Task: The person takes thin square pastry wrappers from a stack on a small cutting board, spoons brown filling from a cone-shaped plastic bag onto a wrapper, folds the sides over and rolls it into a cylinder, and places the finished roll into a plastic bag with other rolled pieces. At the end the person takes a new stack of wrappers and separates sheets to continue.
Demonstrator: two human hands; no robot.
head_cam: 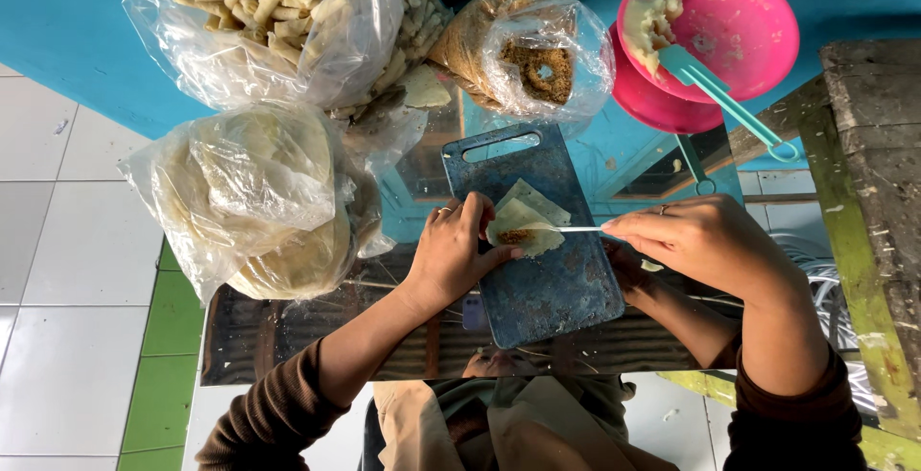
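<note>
A pale, thin pastry wrapper [523, 224] lies on a dark blue cutting board [537, 279] at the centre of the view, partly folded, with a small heap of brown filling [516, 236] on it. The left hand [451, 250] rests at the wrapper's 9 o'clock edge, fingers curled over and pinching the folded side; a ring shows on one finger. The right hand [705, 241], at 3 o'clock from the wrapper, is closed narrowly around the handle of a slim white utensil [576, 229] whose tip reaches the filling. The board sits on a mirrored tabletop [288, 337] that reflects the person's arms. At 12 o'clock from the board stands an open clear bag of brown crumbs [542, 68]. At 1 o'clock, two stacked pink bowls [739, 20] hold pale paste, with a teal spatula [720, 92] leaning out of the upper one. At 11 o'clock, a clear bag of pale rolled sticks [288, 11]. At 9 o'clock, a clear bag of stacked round wrappers [259, 193], near the left hand. A weathered wooden frame [868, 193] runs along 3 o'clock. White and green floor tiles [86, 317] lie at 8 o'clock.
</note>
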